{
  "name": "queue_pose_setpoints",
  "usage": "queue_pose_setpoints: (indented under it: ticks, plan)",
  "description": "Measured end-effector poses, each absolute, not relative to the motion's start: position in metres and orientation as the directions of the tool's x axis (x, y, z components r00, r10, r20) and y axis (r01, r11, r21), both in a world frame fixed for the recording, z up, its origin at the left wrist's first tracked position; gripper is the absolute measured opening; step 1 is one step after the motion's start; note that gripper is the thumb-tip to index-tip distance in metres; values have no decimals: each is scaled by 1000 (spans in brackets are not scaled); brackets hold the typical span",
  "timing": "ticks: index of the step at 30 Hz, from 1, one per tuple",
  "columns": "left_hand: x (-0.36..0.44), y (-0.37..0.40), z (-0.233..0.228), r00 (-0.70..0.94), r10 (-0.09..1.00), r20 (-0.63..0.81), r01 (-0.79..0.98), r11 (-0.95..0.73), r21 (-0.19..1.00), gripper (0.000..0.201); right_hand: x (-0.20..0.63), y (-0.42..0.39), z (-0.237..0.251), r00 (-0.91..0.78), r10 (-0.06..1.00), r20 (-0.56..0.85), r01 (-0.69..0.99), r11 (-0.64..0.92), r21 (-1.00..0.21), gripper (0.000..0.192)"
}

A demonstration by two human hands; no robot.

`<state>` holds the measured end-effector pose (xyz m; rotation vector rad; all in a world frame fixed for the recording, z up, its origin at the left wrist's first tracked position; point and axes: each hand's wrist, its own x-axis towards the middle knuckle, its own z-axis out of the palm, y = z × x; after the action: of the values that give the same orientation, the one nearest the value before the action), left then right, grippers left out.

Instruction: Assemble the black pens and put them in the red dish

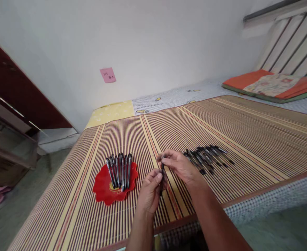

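Observation:
My left hand (150, 191) and my right hand (178, 165) meet over the striped bamboo mat (247, 132), both gripping one dark pen (162, 176) held nearly upright between them. The left hand's fingers pinch its lower part and the right hand's fingertips hold its top end. To the left lies a red scalloped plate (103, 190) with several dark pens (119, 169) laid side by side on it. Right of my hands, a loose pile of several more dark pens (207, 157) lies on the mat.
The mat covers a bed whose front edge (247, 198) runs close below my forearms. A folded orange and floral cushion (270, 85) lies at the far right by a slatted headboard (294, 42). A pink note (107, 75) is stuck to the white wall. Dark furniture (9, 104) stands at left.

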<state>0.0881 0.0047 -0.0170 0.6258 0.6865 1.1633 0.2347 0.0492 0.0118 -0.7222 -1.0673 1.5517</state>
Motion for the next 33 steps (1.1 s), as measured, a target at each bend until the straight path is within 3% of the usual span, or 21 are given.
queue_pose_setpoints:
  ticks: [12,20,33]
  plan:
    - [89,2,-15,274,948,-162,-618,303,725,34,234,51,10,-270,960,68,-450,-64,-891,19]
    - [90,2,-14,353,930,-105,-561,301,771,27,234,51,7,-238,969,72,-436,-40,-899,17]
    - [88,3,-17,266,958,-110,-530,240,813,30,232,51,8,-254,966,41,-457,-83,-886,20]
